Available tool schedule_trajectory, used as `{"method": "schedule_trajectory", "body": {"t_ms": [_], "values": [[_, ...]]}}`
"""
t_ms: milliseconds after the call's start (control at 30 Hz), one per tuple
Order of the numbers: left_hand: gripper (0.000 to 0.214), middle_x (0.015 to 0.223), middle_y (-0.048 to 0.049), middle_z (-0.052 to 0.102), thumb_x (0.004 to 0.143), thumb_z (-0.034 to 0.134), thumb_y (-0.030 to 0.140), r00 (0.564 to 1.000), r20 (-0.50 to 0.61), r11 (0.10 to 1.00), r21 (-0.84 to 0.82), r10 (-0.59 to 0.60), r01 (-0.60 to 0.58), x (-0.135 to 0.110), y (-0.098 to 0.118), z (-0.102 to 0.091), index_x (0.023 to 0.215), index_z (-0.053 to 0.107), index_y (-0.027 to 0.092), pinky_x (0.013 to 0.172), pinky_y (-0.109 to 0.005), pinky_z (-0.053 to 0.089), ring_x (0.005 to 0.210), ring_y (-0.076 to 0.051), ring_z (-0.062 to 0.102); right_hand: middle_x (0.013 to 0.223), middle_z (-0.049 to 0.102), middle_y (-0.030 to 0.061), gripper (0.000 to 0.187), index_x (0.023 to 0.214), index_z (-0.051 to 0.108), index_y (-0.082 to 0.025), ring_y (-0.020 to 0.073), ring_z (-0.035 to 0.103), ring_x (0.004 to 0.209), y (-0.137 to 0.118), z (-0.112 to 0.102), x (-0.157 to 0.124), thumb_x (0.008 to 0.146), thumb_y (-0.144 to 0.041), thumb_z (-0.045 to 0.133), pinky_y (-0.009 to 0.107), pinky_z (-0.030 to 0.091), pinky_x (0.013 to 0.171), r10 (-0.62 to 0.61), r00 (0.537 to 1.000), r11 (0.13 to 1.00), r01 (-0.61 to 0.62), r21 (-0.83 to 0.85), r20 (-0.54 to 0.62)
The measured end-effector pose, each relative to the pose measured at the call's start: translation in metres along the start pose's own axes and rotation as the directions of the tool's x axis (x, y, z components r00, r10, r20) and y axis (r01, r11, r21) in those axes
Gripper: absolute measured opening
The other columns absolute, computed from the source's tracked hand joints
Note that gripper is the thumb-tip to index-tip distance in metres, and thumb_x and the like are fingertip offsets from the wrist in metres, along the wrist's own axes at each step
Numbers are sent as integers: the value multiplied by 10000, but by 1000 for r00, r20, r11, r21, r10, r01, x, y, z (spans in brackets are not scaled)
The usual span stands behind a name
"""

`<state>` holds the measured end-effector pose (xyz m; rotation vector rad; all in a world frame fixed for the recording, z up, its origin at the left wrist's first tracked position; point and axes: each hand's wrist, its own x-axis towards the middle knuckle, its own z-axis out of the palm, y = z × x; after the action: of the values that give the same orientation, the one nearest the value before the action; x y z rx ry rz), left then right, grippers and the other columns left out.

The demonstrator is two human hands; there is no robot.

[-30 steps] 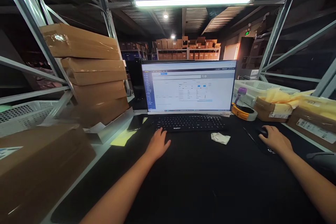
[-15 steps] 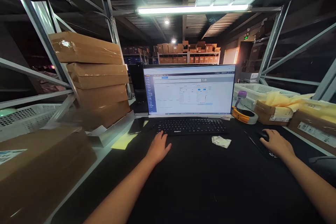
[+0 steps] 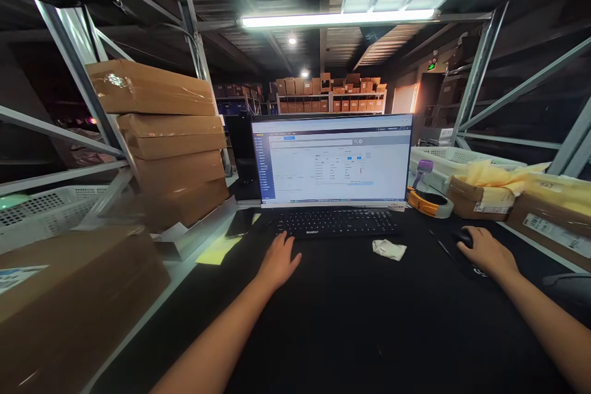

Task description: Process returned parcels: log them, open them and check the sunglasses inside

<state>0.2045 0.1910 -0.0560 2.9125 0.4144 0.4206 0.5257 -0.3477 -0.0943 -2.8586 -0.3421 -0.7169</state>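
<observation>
My left hand (image 3: pixel 278 260) lies flat on the black desk mat (image 3: pixel 351 308), fingers stretched toward the left end of the black keyboard (image 3: pixel 337 222), fingertips at its edge. Over a black mouse (image 3: pixel 462 236) on the right curls my right hand (image 3: pixel 489 253), with only the mouse's front showing. A lit monitor (image 3: pixel 331 159) with a white software page stands behind the keyboard. A crumpled white paper (image 3: pixel 389 249) lies between the keyboard and the mouse.
Stacked cardboard boxes (image 3: pixel 170 141) fill the metal rack at left, with a large box (image 3: pixel 69 295) nearer me. A yellow sticky note (image 3: pixel 217 250) and a phone (image 3: pixel 241 221) lie left of the keyboard. Tape rolls (image 3: pixel 429 202), parcels (image 3: pixel 549 221) and a white basket (image 3: pixel 443 160) sit at right.
The view tilted up slightly, so everything sits a little lower in frame. Both hands stay where they were, left by the keyboard, right on the mouse.
</observation>
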Motion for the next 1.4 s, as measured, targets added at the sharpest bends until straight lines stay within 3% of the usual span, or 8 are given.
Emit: {"method": "schedule_trajectory", "body": {"t_ms": [333,633,1133,1400], "values": [[548,1583,-205,356,938,469,406,1000,-12,1000,-7,5,-5,1,-1,0,1402,488,114,1192,-503,327,1481,-349,312,1215,581,172,493,1197,542,-157,313,569,1209,-9,-9,-2,820,-460,444,397,457,1024,10,1000,1000,-10,22,-9],[558,1593,-211,332,950,469,401,1000,3,1000,-1,1,-1,0,0,-1,1419,481,98,1199,-500,315,1487,-356,294,1226,593,167,471,1222,566,-169,323,589,1155,-17,-22,-6,832,-418,475,413,459,993,54,998,998,-55,35,33],[565,1592,-203,334,953,451,407,1000,1,1000,-5,0,0,1,0,1,1427,469,101,1210,-481,293,1494,-337,283,1276,572,142,526,1287,566,-214,320,616,1137,-11,-15,-6,849,-476,443,436,480,978,58,998,998,-57,-20,22],[560,1593,-207,333,945,474,405,1000,-13,1000,-19,3,-4,2,-2,3,1416,479,102,1202,-502,307,1488,-356,291,1284,560,161,568,1329,525,-177,316,582,1198,-10,-13,-4,852,-468,425,428,466,1009,48,998,999,-47,-27,27]]}}
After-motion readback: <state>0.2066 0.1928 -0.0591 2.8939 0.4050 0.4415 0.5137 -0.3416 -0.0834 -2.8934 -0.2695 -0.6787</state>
